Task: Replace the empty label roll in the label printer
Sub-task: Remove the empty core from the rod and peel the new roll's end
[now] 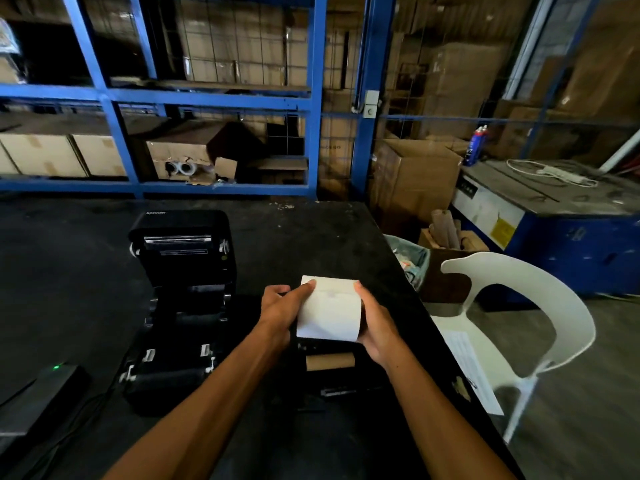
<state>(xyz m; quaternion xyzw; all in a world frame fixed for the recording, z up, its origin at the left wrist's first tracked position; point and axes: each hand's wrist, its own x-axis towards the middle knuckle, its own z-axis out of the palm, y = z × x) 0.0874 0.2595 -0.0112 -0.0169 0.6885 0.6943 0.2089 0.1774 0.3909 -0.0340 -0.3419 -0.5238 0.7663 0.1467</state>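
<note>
Warehouse racking behind; black table (311, 230) in front. Printer (180, 306) lies open at left of centre. New roll (329, 310) held above table mid-frame, left hand (280, 306) and right hand (375, 323) closed on its ends. Empty core (330, 362) lies just below. Roll likely light, firm; loose paper creases easily, so hold by ends.

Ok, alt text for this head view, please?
Both hands, left and right, hold a white label roll above a black table. An open printer sits to its left, and an empty core lies below it.
</note>
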